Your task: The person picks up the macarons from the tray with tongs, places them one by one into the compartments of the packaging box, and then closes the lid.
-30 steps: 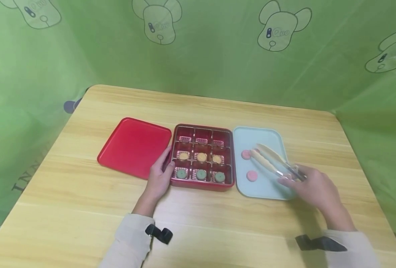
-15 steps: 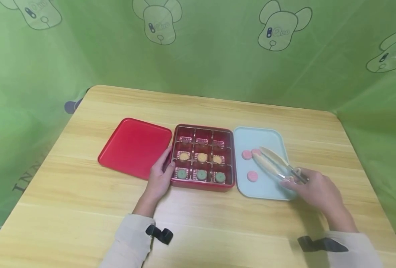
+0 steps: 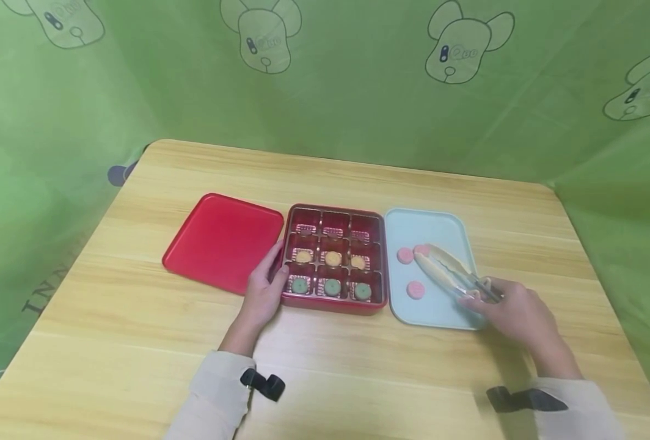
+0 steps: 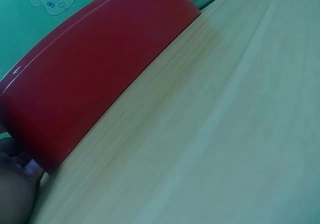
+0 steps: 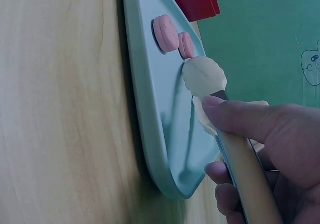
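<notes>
Tongs (image 3: 437, 274) firmly gripped in the right hand (image 3: 520, 311), their tips stood apart at the farther-right pink sweet (image 3: 422, 249), partly covering it on the blue tray (image 3: 435, 229)! Another pink sweet (image 3: 405, 255) crowded just beside, a third (image 3: 415, 289) lay nearer the person. The red box (image 3: 330, 304), its wall rising beside the tray, was held at the left by the left hand (image 3: 263, 287); yellow sweets (image 3: 333, 260) occupied its middle row, green sweets (image 3: 332, 288) the near one. Left of it lay the red lid (image 3: 226, 241).
</notes>
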